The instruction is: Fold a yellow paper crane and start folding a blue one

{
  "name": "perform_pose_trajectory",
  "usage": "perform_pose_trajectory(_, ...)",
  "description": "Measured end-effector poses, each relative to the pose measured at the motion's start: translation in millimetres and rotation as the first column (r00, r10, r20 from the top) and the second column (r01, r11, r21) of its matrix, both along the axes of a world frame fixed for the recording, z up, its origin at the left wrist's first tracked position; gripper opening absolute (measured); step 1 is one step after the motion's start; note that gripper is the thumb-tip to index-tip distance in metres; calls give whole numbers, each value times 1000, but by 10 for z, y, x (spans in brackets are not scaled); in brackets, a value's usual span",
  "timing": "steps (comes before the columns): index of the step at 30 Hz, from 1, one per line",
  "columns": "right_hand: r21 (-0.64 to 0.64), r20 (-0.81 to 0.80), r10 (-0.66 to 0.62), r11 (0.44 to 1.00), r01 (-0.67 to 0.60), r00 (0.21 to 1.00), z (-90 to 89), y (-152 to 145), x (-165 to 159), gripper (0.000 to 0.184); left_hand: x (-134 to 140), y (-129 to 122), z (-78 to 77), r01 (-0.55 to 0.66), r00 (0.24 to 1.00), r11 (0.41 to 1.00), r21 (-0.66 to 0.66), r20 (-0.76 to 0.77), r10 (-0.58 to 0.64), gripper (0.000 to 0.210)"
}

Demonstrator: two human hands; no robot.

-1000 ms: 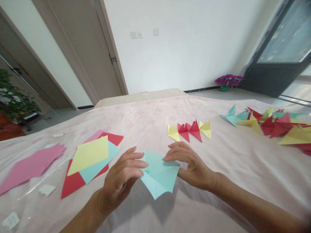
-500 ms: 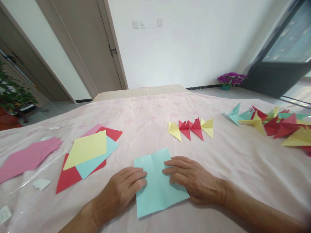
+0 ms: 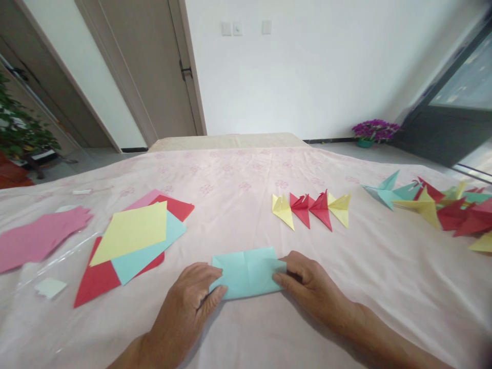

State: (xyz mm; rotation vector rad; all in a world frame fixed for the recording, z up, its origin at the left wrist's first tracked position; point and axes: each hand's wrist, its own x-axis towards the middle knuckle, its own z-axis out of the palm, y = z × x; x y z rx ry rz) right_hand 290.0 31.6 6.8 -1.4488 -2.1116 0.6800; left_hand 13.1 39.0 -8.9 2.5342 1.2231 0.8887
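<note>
A light blue sheet of paper (image 3: 248, 275), doubled over into a wide rectangle with a crease down its middle, lies in front of me. My left hand (image 3: 196, 294) pinches its left end, thumb on top near the lower edge. At the right end my right hand (image 3: 307, 279) grips the paper between thumb and bent fingers. Beyond the paper stands a short row of folded paper cranes, red ones (image 3: 309, 209) in the middle and a yellow one (image 3: 282, 210) at the left end.
Loose coloured sheets, topped by a yellow sheet (image 3: 132, 230), lie left of my hands. Farther left are pink sheets (image 3: 42, 237) and a torn white scrap (image 3: 50, 288). A heap of folded cranes (image 3: 449, 207) sits at the right. Everything rests on a pink flowered tablecloth (image 3: 230, 205).
The blue sheet lay opened out under both hands; now its near half is folded up over the far half. My fingers went from lying flat to gripping its ends.
</note>
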Motion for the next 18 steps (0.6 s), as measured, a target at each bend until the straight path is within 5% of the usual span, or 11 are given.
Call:
perform_pose_trajectory(5, 79, 88, -122, 990, 115, 989, -105, -3, -52, 57, 28, 35, 0, -94, 992, 993, -70, -94, 87, 33)
perform_pose_trajectory(18, 77, 195, -54, 996, 40, 979, -115, 118, -77, 22, 80, 151, 78, -141, 973, 990, 13, -180, 141, 32)
